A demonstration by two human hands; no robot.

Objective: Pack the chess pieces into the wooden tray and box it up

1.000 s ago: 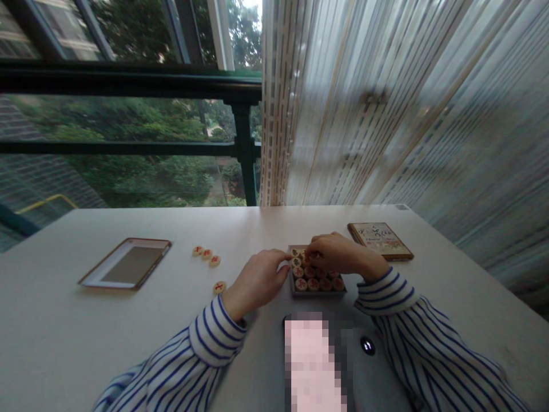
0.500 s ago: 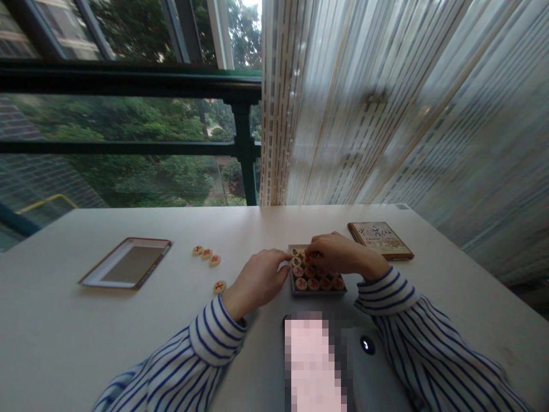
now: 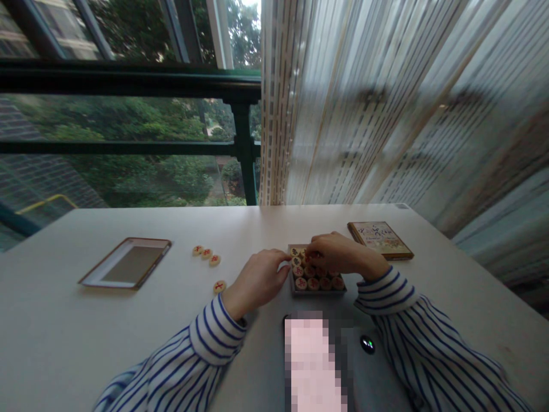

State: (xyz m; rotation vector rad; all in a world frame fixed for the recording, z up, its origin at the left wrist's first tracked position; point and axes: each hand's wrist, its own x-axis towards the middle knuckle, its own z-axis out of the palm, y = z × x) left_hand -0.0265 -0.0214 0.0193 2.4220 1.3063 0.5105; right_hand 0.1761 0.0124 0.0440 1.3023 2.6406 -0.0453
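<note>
A small square box [image 3: 316,292] of round wooden chess pieces sits on the white table [image 3: 86,320] in front of me. My right hand [image 3: 341,254] lies over the box's far half, fingers curled and pinching a piece [image 3: 309,257] in the upper rows. My left hand [image 3: 257,280] rests against the box's left edge, fingers bent and pressed to its side. Three loose pieces [image 3: 206,254] lie in a row to the left, and one more piece [image 3: 219,286] sits nearer me.
A flat brown-rimmed lid or tray [image 3: 126,262] lies at the left. A printed box lid [image 3: 380,239] lies at the right, behind my right wrist. A window railing [image 3: 128,80] and a striped curtain [image 3: 386,114] stand beyond the table's far edge.
Both hands stay at the box; the right fingers shift only slightly over the pieces. The curtain at the right has swayed.
</note>
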